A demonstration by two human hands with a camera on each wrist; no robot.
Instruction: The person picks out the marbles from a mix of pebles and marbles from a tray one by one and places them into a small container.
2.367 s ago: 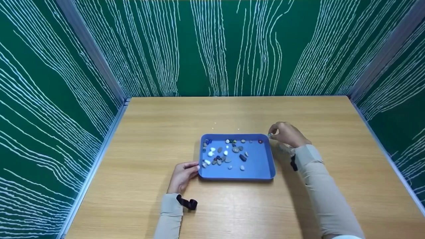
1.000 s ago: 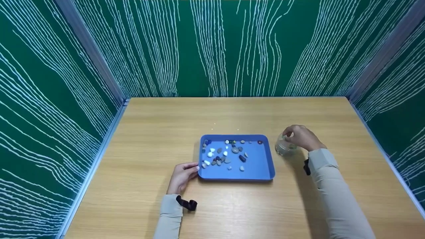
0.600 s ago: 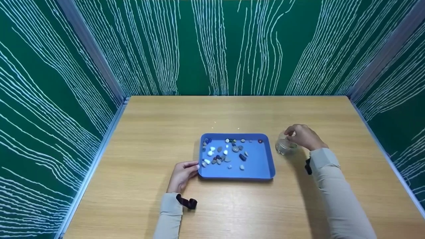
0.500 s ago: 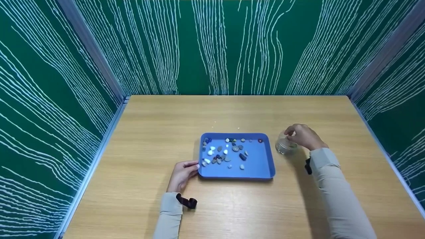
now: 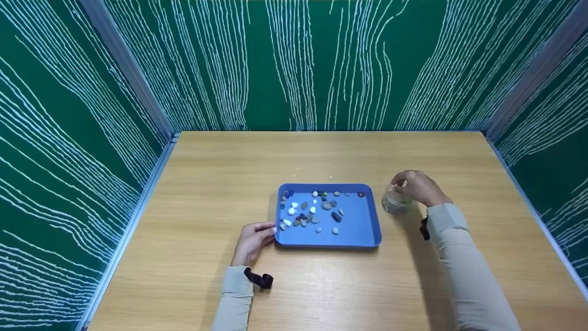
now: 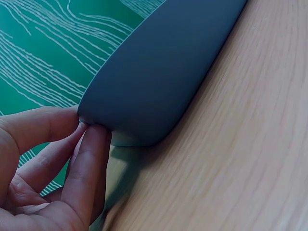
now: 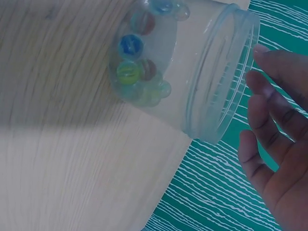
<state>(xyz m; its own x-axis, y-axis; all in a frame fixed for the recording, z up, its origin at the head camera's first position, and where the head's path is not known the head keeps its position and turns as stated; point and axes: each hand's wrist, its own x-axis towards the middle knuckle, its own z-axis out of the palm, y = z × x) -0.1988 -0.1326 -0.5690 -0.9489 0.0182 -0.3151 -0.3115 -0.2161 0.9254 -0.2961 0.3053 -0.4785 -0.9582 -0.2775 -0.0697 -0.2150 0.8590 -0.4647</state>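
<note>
In the head view my left hand (image 5: 251,240) holds the near left side of a blue tray (image 5: 358,234), its fingers at the tray's edge. The left wrist view shows those fingers (image 6: 86,173) pinching the corner of the tray (image 6: 159,72). The tray bears scattered pebbles (image 5: 326,205) and several marbles (image 5: 361,194). My right hand (image 5: 419,187) is over the mouth of a clear jar (image 5: 392,203) to the right of the tray. In the right wrist view the fingers (image 7: 262,118) are loosely bent at the jar's rim, nothing visible between them. Coloured marbles (image 7: 131,45) lie inside the jar.
Everything stands on a wooden table (image 5: 216,184). Tiny white specks (image 5: 330,176) lie behind the tray. Green panels (image 5: 285,64) with white wavy lines close off the back and both sides.
My right hand has moved from the tray's far right corner, where it pinched a small greenish thing, rightward to the jar's mouth. The left hand has stayed on the tray.
</note>
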